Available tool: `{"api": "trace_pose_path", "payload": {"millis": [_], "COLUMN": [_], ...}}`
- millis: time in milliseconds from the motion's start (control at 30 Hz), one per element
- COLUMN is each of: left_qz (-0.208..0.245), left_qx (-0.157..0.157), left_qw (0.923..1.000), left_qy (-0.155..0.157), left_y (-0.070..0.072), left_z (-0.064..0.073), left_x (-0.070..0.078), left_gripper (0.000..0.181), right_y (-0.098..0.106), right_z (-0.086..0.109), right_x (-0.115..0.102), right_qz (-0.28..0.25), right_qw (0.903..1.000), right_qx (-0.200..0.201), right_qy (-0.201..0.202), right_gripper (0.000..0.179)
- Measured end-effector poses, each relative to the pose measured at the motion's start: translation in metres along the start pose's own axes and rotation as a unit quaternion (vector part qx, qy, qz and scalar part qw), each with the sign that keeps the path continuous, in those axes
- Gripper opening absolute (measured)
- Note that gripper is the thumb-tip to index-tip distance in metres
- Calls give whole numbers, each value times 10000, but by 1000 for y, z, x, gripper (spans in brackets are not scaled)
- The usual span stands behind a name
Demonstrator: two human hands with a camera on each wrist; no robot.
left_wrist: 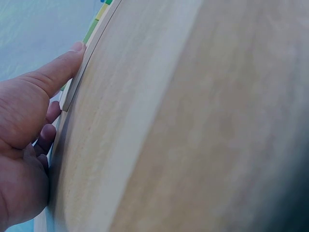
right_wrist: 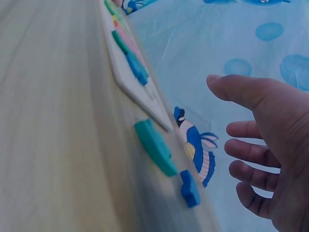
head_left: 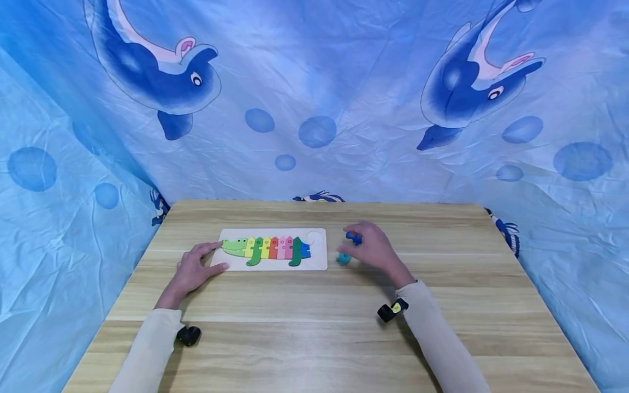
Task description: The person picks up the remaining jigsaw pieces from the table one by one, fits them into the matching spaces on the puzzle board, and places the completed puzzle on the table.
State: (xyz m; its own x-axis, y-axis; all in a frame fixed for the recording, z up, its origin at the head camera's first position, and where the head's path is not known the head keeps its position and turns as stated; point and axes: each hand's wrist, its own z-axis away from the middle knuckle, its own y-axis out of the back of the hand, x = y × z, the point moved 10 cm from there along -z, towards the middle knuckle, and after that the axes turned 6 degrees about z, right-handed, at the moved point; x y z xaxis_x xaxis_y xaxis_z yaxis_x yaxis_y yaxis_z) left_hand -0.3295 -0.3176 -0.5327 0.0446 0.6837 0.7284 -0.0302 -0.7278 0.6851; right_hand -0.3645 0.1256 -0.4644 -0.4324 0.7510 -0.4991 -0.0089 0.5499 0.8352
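Observation:
A white puzzle board (head_left: 275,265) lies on the table, bearing a colourful crocodile puzzle (head_left: 260,248) with a green head at the left and a blue piece at the right. My left hand (head_left: 194,268) is at the board's left end, thumb on its near edge (left_wrist: 66,67) and forefinger beside the crocodile's snout. My right hand (head_left: 373,248) hovers just right of the board with relaxed fingers, above two loose pieces. These are a small blue puzzle piece (right_wrist: 190,188) and a longer teal puzzle piece (right_wrist: 155,147), both on the wood. Nothing shows between the right fingers.
The wooden table (head_left: 295,338) runs back to a blue dolphin-printed sheet (head_left: 304,82), which also hangs along both sides. A curled tail outline (head_left: 315,238) shows on the board's right end. Black wrist cameras (head_left: 393,309) sit on both sleeves.

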Motion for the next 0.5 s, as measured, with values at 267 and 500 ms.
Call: {"api": "trace_pose_path", "payload": {"millis": [267,500], "left_qz": [-6,0], "left_qx": [-10,-6], "left_qw": [10000,10000], "left_qy": [27,43], "left_y": [-2,-2], "left_z": [0,0], "left_x": [1,0], "left_gripper": [78,78], "right_y": [-4,-14], "right_z": [14,20], "right_x": [14,16], "right_qz": [96,212], "right_qw": [9999,9996], "right_qx": [-66,-143], "right_qy": [-112,-88], "right_gripper": [60,64]}}
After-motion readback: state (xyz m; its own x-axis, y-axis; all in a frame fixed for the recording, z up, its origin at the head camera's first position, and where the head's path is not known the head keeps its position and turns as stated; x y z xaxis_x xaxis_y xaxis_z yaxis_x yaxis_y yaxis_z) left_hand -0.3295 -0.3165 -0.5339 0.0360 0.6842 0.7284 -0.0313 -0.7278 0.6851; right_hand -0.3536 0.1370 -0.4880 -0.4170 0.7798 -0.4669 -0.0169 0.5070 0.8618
